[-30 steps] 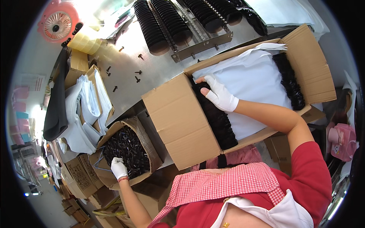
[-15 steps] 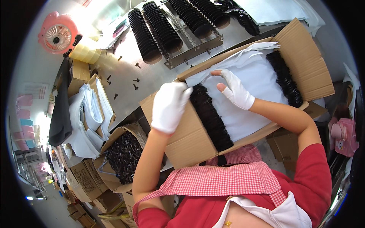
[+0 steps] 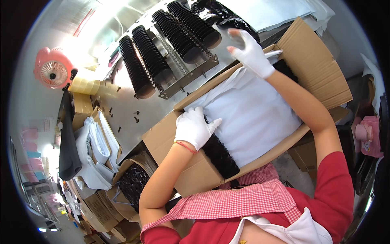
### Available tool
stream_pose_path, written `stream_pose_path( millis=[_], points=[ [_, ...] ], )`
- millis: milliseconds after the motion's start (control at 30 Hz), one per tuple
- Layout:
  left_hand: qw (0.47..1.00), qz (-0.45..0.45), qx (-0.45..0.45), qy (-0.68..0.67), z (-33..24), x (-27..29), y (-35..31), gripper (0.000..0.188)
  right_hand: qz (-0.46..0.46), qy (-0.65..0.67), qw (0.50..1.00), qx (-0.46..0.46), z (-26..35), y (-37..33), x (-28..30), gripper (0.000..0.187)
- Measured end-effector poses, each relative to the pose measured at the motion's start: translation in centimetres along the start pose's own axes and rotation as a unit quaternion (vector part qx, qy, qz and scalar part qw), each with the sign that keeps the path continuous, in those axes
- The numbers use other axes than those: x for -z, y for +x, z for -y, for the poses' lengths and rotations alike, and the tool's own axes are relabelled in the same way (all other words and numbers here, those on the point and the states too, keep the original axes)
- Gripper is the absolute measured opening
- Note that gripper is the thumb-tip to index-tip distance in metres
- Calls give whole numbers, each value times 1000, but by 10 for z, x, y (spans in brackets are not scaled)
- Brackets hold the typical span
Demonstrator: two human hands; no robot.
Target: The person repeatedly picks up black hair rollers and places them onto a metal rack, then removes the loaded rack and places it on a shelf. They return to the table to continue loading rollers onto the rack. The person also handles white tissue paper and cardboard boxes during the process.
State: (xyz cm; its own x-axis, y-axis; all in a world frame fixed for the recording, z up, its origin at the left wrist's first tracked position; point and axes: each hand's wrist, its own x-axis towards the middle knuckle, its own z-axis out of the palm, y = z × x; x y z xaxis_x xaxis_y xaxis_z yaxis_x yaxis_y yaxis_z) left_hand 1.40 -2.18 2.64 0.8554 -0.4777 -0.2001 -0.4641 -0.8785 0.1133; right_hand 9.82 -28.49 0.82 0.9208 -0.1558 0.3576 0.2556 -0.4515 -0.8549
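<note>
A cardboard box (image 3: 191,177) with spread flaps lies in front of me. White sheets (image 3: 256,118) cover its middle, and a row of black, shiny pieces (image 3: 221,154) lines its left end. My left hand (image 3: 194,127), in a white fingertip-less glove, rests on that row and the edge of the sheets, thumb apart from the fingers. Above the far right edge of the box is my right hand (image 3: 252,55), gloved alike, its thumb and forefinger apart and nothing between them. Another black row (image 3: 285,70) at the box's right end is partly behind my right forearm.
Beyond the box, a metal rack (image 3: 191,79) carries several stacks of black discs (image 3: 158,67). Small dark screws (image 3: 136,119) lie on the metal table (image 3: 128,101). A pink fan (image 3: 53,73) and tape rolls (image 3: 84,86) stand at far left; a carton of dark pieces (image 3: 136,179) is lower left.
My right hand has moved from over the sheets up and away past the far edge. My left hand has come down onto the black row. The whole view has shifted slightly.
</note>
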Motion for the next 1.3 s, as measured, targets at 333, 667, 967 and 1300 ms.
stream_pose_path(
  millis=[333, 667, 967, 1300],
  points=[
    [925, -353, -111, -83, 15, 9, 87, 41, 303, 90, 948, -29, 2, 89, -31, 52],
    [917, -380, -97, -68, 46, -14, 71, 31, 11, -47, 991, 126, 20, 0, -91, 40],
    [896, -431, -67, -87, 40, -18, 75, 17, -125, -196, 939, 252, 31, -15, -107, 28],
    [910, -382, -81, -143, 35, -12, 78, 25, -67, -377, 842, 380, 30, 13, -82, 34]
  ],
)
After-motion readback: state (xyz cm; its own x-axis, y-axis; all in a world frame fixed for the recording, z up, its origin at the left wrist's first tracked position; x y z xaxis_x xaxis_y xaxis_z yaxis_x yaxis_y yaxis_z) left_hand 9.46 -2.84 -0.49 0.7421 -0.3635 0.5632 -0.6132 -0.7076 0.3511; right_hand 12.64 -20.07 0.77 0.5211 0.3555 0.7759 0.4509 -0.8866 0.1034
